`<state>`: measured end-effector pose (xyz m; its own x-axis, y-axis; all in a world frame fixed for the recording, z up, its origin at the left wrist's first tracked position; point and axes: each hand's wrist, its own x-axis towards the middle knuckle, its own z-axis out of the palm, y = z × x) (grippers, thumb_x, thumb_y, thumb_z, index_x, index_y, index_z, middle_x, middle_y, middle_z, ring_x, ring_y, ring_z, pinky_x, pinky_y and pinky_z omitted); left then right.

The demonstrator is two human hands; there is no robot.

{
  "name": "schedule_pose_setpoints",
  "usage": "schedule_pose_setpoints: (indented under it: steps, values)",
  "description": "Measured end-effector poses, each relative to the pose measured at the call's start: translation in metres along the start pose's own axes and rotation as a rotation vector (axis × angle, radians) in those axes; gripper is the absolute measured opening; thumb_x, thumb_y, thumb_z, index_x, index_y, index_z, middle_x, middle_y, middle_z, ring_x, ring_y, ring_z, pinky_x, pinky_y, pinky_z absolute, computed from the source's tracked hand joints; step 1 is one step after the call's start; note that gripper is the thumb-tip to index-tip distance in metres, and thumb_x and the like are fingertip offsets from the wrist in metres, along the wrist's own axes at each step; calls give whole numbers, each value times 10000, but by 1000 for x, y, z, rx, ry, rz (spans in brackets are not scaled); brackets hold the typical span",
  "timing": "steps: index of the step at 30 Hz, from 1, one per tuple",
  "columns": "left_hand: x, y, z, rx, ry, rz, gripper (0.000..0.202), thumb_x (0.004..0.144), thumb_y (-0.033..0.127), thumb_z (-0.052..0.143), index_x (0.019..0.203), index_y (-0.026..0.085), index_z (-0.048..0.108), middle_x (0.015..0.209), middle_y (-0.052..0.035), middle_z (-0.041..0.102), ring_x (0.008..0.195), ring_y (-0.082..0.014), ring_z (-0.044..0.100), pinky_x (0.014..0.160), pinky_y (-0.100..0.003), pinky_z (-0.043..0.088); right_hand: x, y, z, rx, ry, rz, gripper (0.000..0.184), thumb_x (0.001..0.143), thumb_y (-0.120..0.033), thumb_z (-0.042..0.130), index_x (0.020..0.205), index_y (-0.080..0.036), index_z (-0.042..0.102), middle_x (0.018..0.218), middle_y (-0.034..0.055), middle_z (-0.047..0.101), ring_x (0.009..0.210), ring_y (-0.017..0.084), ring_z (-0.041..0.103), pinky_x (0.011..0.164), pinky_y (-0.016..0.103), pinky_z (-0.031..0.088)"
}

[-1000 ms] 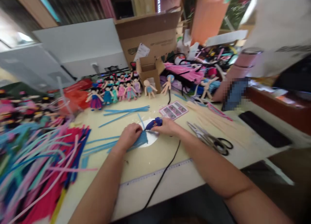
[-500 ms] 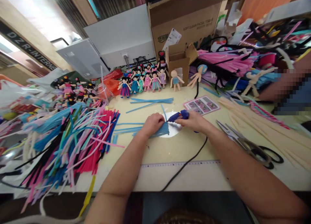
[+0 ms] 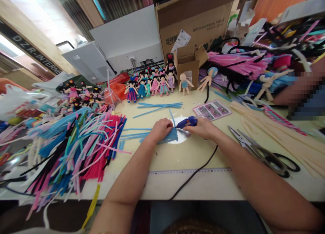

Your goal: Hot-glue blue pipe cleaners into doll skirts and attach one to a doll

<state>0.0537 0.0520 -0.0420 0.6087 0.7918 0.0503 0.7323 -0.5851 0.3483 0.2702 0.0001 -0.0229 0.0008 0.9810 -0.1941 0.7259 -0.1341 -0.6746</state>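
Along the left end of the worktop (image 3: 182, 161), a thick tangle of coloured fuzzy stems (image 3: 87, 135) crowds right up near the work, black-haired dolls (image 3: 73, 91) bunched behind it. Next, 1 pink stem (image 3: 116, 148) juts rightward from the heap, just short of the left forearm. Further right, a row of dressed dolls (image 3: 162, 85) stands at the back, with loose blue stems (image 3: 159, 105) lying crosswise in front.

Now the left hand (image 3: 161, 129): grip bunched, pinching the blue panel (image 3: 170, 136) at its far edge and hiding much of it. The panel lies flat, partly over a white disc (image 3: 185, 138), its long axis running left to right, with tails trailing left; 1 stem (image 3: 172, 117) slants off toward the dolls. Straight into that corner points the blue glue gun (image 3: 187, 122), nozzle left, body roughly level, the right hand's (image 3: 203, 127) grip wrapped around it. Its black cord (image 3: 193, 173) cuts across the ruler (image 3: 218, 170). Beyond sits a pink-edged card (image 3: 213, 110), then scissors (image 3: 261, 152) beside the right forearm, blades aimed away, pale strips (image 3: 276, 129) and, far right, another person's arm (image 3: 291, 88).
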Motion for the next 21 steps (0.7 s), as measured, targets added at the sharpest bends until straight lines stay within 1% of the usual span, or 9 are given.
schedule_pose_setpoints:
  steps: [4,9,13,17,21]
  values:
    - [0,-1,0,0,3,7,162,815,142,517,810,187,673,836,-42,641,829,-177,568,790,-302,446,2,2,-1,58,-12,-25,291,698,-490,647,764,-218,725,696,12,675,705,184,616,598,258,407]
    - [0,-2,0,-10,-5,12,169,822,151,517,834,187,681,852,-43,647,839,-175,574,801,-298,449,1,0,0,-26,9,3,300,675,-498,668,756,-214,720,697,26,670,727,204,617,576,264,387]
    - [-2,-3,-3,-42,-13,30,158,833,183,530,836,188,688,862,-40,648,837,-169,581,806,-293,455,-1,-2,-1,-18,-6,-6,284,689,-486,657,744,-212,713,691,23,668,716,195,613,581,259,395]
    - [-3,-3,-6,-82,-19,19,152,802,151,551,841,192,692,865,-31,649,838,-160,588,808,-282,460,-1,-1,-3,20,8,-13,296,693,-496,646,744,-214,719,674,16,664,700,191,615,554,253,387]
    - [-2,-3,-5,-72,-14,15,156,793,136,558,839,192,697,865,-34,649,844,-163,588,824,-287,463,1,0,-1,-15,24,-11,302,676,-503,659,707,-207,711,657,19,651,699,200,609,541,256,378]
